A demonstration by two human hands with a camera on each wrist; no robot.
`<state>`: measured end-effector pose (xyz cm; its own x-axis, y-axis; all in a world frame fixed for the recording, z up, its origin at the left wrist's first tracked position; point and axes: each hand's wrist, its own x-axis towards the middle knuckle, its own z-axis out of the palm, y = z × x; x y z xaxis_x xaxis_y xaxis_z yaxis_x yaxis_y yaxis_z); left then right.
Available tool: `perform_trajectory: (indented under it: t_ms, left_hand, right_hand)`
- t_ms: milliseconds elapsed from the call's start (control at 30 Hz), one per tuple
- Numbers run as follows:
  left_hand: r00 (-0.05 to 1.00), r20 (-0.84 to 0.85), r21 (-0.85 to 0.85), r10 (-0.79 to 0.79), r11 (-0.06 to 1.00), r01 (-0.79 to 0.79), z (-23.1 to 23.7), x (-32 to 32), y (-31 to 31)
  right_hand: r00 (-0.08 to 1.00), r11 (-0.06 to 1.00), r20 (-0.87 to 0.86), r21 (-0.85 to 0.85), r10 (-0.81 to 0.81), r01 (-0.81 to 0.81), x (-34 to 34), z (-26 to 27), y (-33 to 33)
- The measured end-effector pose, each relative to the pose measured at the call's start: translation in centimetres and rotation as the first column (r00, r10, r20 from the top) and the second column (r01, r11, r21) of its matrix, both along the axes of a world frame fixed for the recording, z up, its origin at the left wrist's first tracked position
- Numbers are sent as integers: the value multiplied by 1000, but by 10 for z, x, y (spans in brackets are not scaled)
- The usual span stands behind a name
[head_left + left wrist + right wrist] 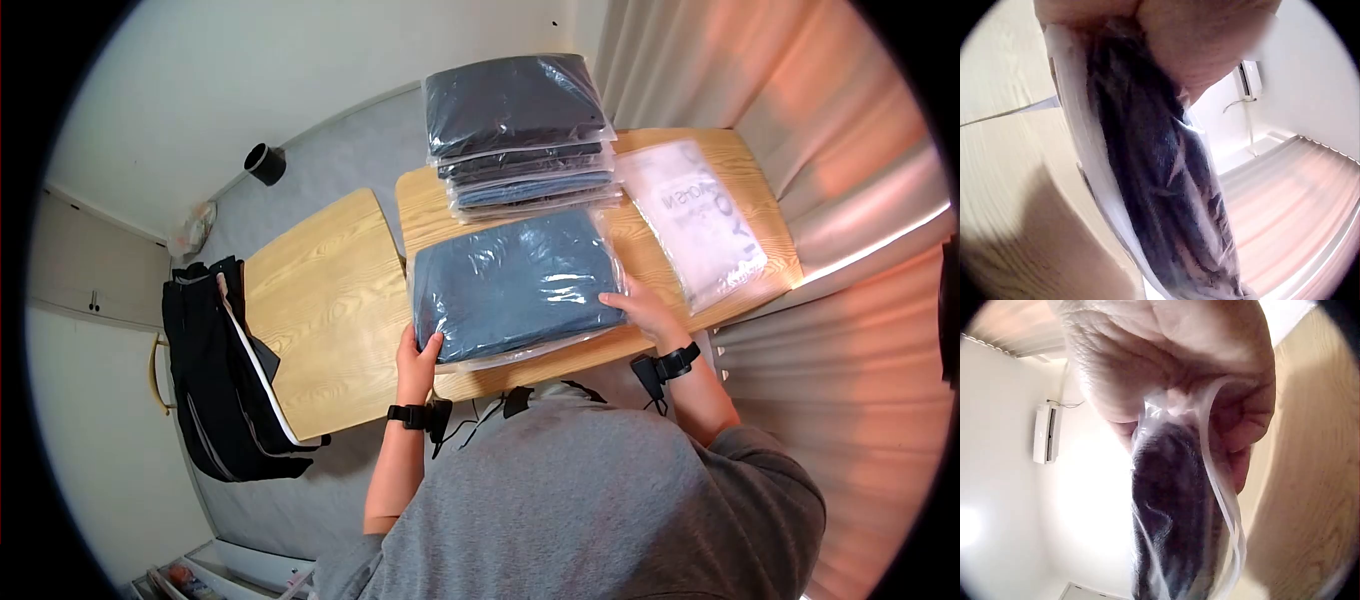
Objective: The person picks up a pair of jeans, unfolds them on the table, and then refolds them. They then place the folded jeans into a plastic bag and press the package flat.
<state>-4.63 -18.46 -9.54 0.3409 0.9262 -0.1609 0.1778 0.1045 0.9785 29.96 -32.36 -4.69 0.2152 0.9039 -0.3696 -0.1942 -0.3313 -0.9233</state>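
A folded blue garment in a clear plastic bag (515, 285) is held between both hands over the near edge of the table. My left hand (417, 362) grips its left end, the thumb on top and the fingers beneath. At the opposite end my right hand (648, 310) pinches the bag's edge, thumb on the upper face. In the right wrist view the fingers of the right hand (1235, 425) curl under the bag beside its loose plastic seam (1222, 487). The left wrist view shows the garment's dark side (1154, 169) through the plastic, below the palm.
Behind it stands a stack of bagged folded garments (520, 110). Flat printed plastic bags (695, 225) lie at the table's right. A second wooden table (325, 300) adjoins on the left, with black trousers (205, 370) hanging off its far side. A black bin (266, 164) stands on the floor.
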Motion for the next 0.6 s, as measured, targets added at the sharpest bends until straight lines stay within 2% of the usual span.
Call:
perform_trajectory:
  t_ms: [33,100,133,167,200,267,367,433,533,567,600]
  left_hand:
    - [1000,2,-5,9,1000,-9,-5,-7,-5]
    - [1000,-9,-24,28,999,-28,-12,-22,-14]
    - [995,-87,1,54,999,-54,-16,-31,-19]
    - [995,-34,7,94,996,-94,-34,-42,-22]
    - [992,-31,8,119,993,-119,-42,-51,-26]
    - [984,-94,36,151,988,-148,-57,-74,-33]
    - [973,-90,36,213,977,-211,-72,-106,-39]
    - [962,-139,17,236,972,-236,-65,-126,-41]
    - [934,-183,33,306,952,-305,-77,-158,-35]
    - [936,-152,73,317,948,-309,-86,-169,-33]
    - [913,-208,138,350,935,-326,-86,-173,-32]
  right_hand:
    - [998,1000,-61,-8,23,-23,-4,-10,-1]
    - [996,998,-76,-26,53,-56,-18,-16,5]
    - [995,990,-49,-113,86,-91,-24,-19,9]
    - [992,972,-24,-201,123,-126,-30,-21,11]
    - [987,985,-82,-95,139,-146,-35,-41,17]
    - [974,972,-125,-113,190,-204,-44,-69,25]
    - [946,946,-195,-144,260,-290,-74,-79,41]
    - [925,937,-242,-123,292,-328,-94,-88,50]
    - [910,925,-239,-90,339,-368,-124,-100,63]
    - [906,925,-238,-62,350,-374,-133,-104,65]
    - [919,935,-212,-56,331,-350,-142,-113,66]
